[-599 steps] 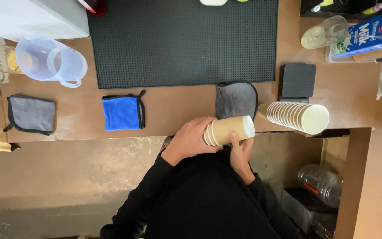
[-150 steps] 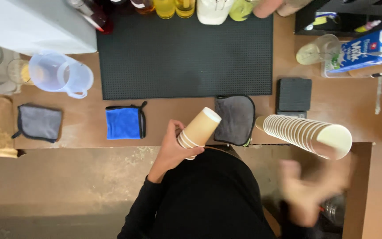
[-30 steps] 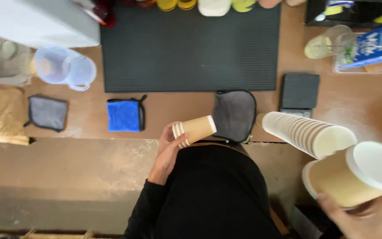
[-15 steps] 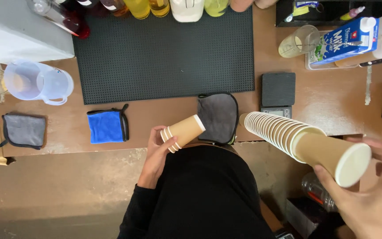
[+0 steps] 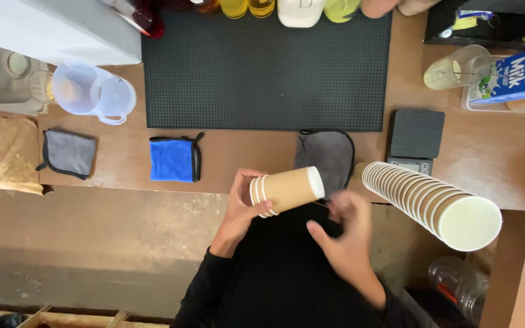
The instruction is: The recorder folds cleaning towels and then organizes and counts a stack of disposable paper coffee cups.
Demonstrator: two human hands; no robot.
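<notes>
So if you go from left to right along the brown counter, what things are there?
Grey cloth → clear jug → blue cloth → small cup stack held by the left hand → long cup stack → milk carton.

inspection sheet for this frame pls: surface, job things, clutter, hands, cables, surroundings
Surface: brown counter with a black ribbed mat.
Job's things: short stack of brown paper cups, on its side; long stack of cups lying at the counter edge.
Clutter: blue cloth, two grey cloths, clear jug, black scale, milk carton, glass.
Hands: left hand grips the short stack; right hand open, blurred, empty.
Cables: nothing seen.
Surroundings: bottles along the mat's far edge; sink at left.
</notes>
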